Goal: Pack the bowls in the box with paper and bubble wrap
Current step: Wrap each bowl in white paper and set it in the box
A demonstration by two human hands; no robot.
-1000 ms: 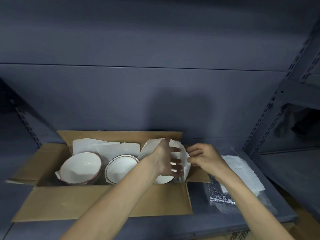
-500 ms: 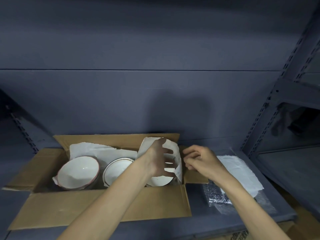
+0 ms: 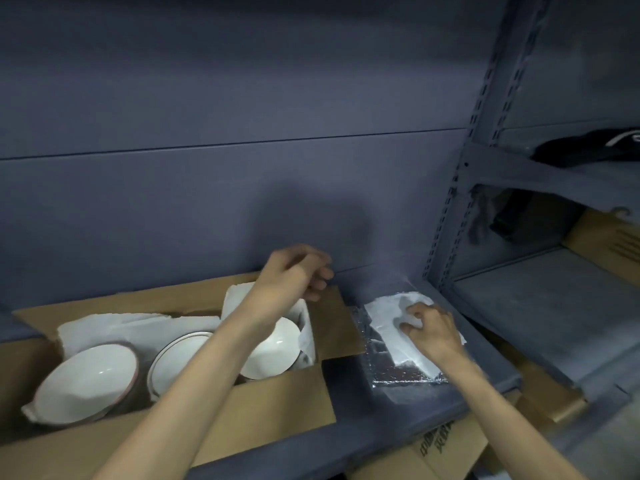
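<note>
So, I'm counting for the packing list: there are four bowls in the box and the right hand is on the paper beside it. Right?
Not quite. The head view shows three bowls in the box, not four. The rest holds: the right hand is on the paper beside it.

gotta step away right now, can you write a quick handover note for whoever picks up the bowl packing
Left hand: above the box's right end, fingers loosely curled, holding nothing.
Right hand: gripping the white paper that lies on the bubble wrap on the shelf, right of the box.
Done: three bowls in the box, left, middle and right, with paper behind them.
Left: add this paper and the bubble wrap; flaps are open.
</note>
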